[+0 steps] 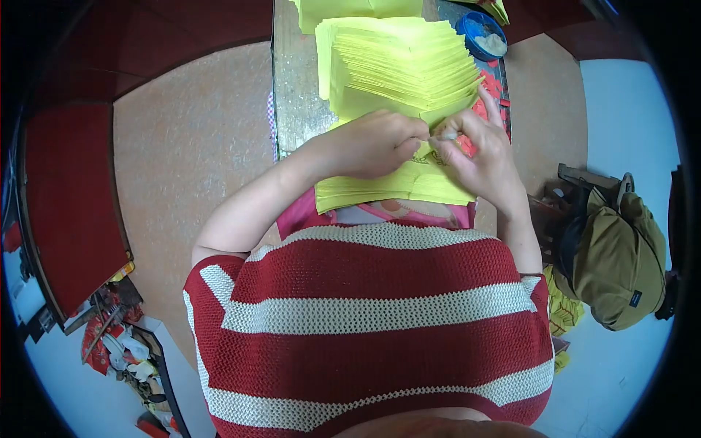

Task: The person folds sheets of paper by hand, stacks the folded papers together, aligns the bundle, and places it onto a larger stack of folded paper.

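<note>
My left hand (383,142) is closed in a fist over yellow paper, its fingertips curled out of sight. Close beside it, my right hand (478,153) pinches thumb and forefinger together, with its other fingers raised. A small whitish bit (448,136) shows at the right fingertips, too small to name. Below both hands lies a stack of yellow paper sheets (365,191) at the table's near edge. Just beyond them stands a thick fanned pile of folded yellow paper (409,69). Red paper pieces (491,95) lie beside and partly behind my right hand.
A blue bowl (482,36) with pale contents sits at the table's far right. More yellow paper (358,9) lies at the far end of the table (296,95). An olive bag (617,263) hangs on a chair to the right. Assorted clutter (124,343) is at lower left.
</note>
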Demonstrator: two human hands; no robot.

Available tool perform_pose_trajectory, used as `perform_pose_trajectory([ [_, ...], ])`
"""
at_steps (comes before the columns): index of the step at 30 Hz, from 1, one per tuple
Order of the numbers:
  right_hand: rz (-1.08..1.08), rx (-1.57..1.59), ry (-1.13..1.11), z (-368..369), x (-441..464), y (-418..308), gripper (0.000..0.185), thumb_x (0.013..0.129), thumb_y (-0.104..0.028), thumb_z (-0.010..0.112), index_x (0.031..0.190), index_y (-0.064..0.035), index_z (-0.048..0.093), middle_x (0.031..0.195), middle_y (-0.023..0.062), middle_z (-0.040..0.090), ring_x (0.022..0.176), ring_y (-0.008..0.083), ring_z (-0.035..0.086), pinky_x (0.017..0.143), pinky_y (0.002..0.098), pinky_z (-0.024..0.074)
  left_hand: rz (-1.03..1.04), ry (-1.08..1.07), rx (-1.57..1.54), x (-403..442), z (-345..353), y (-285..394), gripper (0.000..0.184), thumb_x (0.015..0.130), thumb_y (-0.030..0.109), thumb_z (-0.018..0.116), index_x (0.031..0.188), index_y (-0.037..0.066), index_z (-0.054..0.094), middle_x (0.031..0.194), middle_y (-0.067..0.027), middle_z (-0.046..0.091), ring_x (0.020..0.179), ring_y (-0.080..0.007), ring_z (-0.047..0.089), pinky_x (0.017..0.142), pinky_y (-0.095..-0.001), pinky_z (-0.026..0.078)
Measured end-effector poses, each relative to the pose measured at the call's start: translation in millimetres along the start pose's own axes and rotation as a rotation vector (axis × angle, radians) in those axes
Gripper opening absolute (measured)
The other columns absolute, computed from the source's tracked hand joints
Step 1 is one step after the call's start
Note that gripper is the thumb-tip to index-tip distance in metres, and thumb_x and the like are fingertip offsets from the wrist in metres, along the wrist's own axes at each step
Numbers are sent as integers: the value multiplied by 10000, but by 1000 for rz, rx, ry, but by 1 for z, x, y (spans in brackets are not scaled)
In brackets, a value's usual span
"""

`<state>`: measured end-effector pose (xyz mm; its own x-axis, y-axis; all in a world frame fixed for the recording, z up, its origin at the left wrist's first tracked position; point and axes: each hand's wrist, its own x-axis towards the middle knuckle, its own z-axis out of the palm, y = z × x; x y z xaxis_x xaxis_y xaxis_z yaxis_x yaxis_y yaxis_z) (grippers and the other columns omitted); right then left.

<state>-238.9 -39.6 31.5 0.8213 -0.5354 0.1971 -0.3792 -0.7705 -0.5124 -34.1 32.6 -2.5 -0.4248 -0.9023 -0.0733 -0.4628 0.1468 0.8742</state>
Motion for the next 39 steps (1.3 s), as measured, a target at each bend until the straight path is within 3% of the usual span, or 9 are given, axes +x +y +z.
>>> perform_pose_trajectory([
  [4,-75,-236,62,-19,-13,-13,148,790,-127,729,881,-100,616,843,38,647,897,215,657,1163,548,248,-9,-34,-20,2,-5,0,232,959,166,508,1046,-11,631,913,-202,671,865,-338,646,800,-421,497],
  [7,-112,-272,-233,-15,-24,-31,233,795,-227,750,997,-119,708,1081,85,645,1135,251,586,1161,552,237,78,115,-66,4,-8,-3,204,946,155,537,1020,-5,639,869,-173,682,807,-298,671,754,-394,522],
  [9,-113,-213,-203,-8,-25,-18,230,792,-244,752,972,-107,713,1097,86,649,1132,252,589,1156,548,246,52,462,177,2,-16,8,170,935,143,562,990,9,651,816,-126,692,735,-243,693,690,-363,544],
  [12,-80,-142,-146,-6,-13,-4,206,796,-240,746,918,-78,712,1132,88,650,1134,263,591,1142,540,264,218,505,175,-11,-22,24,155,935,140,571,983,27,665,806,-97,706,700,-220,710,645,-342,558],
  [24,19,-81,-129,-12,-16,-9,134,789,-63,683,781,-77,550,737,32,600,781,235,647,1156,540,254,-154,-112,-110,-2,-7,0,336,991,190,484,1242,8,613,911,-211,685,839,-371,672,790,-448,514],
  [31,-26,6,25,-10,-6,-1,139,777,-69,704,850,-88,588,787,27,632,848,238,668,1160,537,248,20,20,7,1,-1,3,262,983,182,492,1073,-16,638,901,-193,679,832,-339,660,776,-431,502],
  [33,-108,-421,72,-26,-14,-14,167,774,-115,735,918,-100,651,907,38,663,996,232,648,1166,537,243,29,20,-8,3,-1,-1,254,981,185,498,1048,-18,635,901,-188,682,828,-328,662,783,-421,505],
  [36,-100,-318,-140,-17,-27,-34,238,766,-179,760,987,-111,703,1021,57,670,1104,233,605,1173,542,231,105,126,-35,7,-9,-3,236,968,186,529,1044,-4,644,880,-179,685,809,-296,675,760,-405,516],
  [39,-101,-240,-186,-10,-28,-19,246,783,-253,754,979,-106,734,1122,75,671,1150,251,586,1176,546,213,103,566,165,4,-20,10,154,927,130,609,1031,30,662,847,-104,705,746,-221,703,671,-335,547],
])
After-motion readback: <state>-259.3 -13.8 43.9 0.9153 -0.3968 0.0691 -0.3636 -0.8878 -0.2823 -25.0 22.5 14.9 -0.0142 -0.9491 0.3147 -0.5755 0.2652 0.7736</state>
